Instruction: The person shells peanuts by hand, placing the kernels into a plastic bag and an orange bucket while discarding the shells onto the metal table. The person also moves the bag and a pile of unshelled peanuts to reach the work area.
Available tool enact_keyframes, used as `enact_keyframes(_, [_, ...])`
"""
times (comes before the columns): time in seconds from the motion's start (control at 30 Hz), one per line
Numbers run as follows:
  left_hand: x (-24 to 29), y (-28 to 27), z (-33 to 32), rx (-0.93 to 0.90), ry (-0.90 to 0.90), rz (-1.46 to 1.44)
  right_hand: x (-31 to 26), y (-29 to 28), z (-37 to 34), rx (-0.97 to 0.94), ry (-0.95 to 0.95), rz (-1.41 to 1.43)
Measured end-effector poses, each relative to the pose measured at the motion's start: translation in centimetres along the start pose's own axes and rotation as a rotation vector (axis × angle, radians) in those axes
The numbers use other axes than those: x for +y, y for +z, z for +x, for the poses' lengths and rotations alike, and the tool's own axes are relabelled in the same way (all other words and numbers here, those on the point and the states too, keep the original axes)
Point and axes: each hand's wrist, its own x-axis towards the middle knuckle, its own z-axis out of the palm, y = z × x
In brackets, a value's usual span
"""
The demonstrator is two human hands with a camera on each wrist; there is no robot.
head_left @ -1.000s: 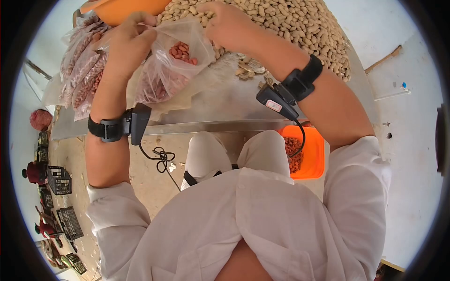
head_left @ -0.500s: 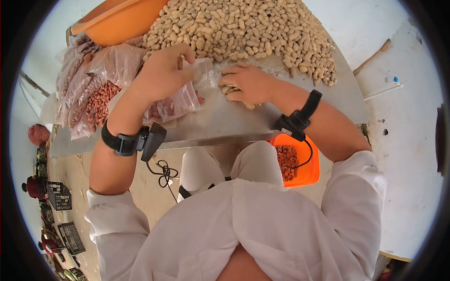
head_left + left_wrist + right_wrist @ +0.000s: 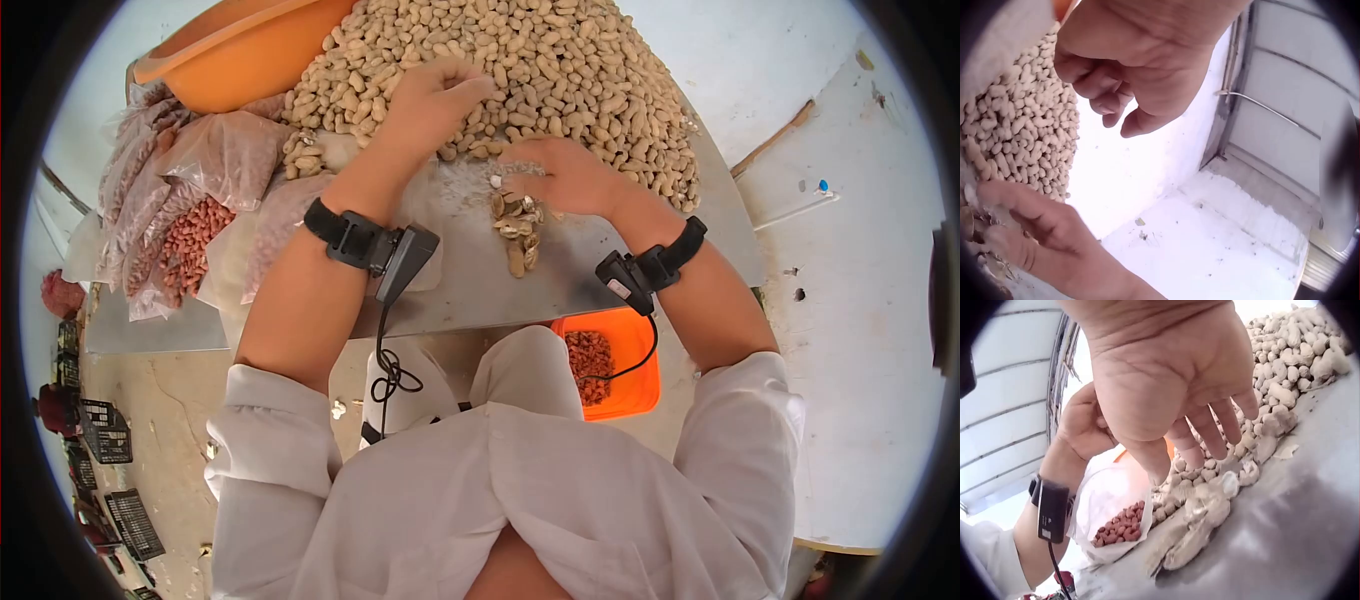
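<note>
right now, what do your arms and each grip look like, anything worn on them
Left grip and right grip are both ungloved. The off-white sleeves are rolled up near the elbows. Each forearm wears a black strap with a boxy black camera and thin black cable; the right camera has a small pale label.

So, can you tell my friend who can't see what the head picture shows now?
Two bare hands work at a metal table: the left hand is over a big heap of unshelled peanuts, the right hand beside broken shells. Bags of red peanuts and an orange basin are on the left.
</note>
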Motion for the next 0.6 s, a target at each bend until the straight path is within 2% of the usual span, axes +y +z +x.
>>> enact_keyframes(0.03, [-0.8,-0.1,-0.2,0.032,-0.035,-0.083,0.2,-0.2,0.0,-0.019,0.031,0.037])
enact_keyframes(0.13, [-2.5,-0.9,-1.1,0.152,-0.062,-0.115,0.3,0.4,-1.1,-0.026,-0.033,-0.061])
enact_keyframes(0.23, [-2.8,-1.1,-1.3,0.137,-0.047,-0.205,0.5,1.5,-1.7,-0.104,-0.052,-0.121])
enact_keyframes(0.43, [-4.0,-1.2,-1.1,0.147,-0.030,-0.166,-0.7,2.4,-1.7,-0.167,-0.089,-0.172])
enact_keyframes(0.53, [-4.6,-1.3,-1.0,0.158,0.035,-0.154,-2.2,3.2,-2.2,-0.154,-0.129,-0.360])
enact_keyframes(0.6, [-4.9,-1.4,-0.9,0.152,0.044,-0.139,-2.5,4.3,-2.6,-0.047,-0.152,-0.414])
